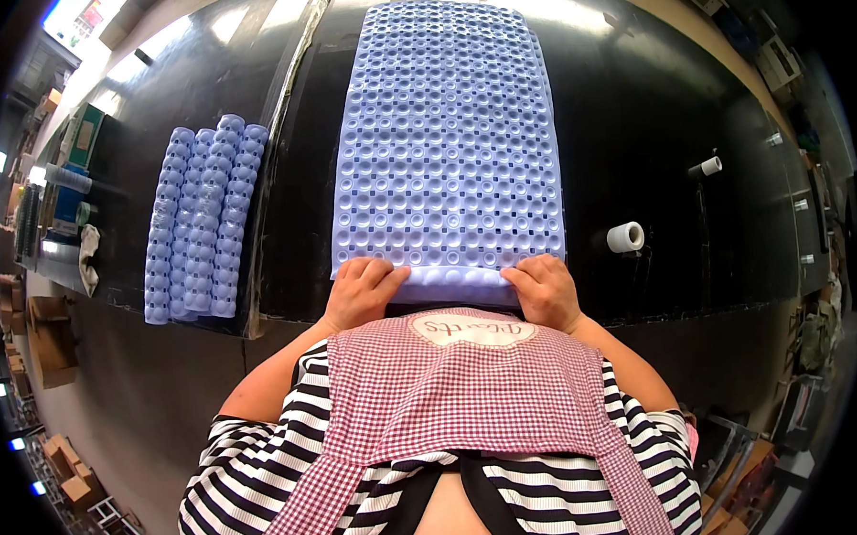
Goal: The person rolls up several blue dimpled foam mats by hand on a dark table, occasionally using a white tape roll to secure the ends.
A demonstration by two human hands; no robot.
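From above the person's head, a pale lilac suction-cup mat lies flat on the black counter, stretching away from both hands, its near edge curled into a small roll. The left hand and the right hand each grasp that rolled edge, fingers curled over it. Left of the left hand sit rolled mats; right of the right hand, a white tape roll.

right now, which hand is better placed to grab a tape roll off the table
Right. The right hand grips the rolled near edge of the lavender suction-cup mat, and the white tape roll lies just to its right. The left hand is across the mat.
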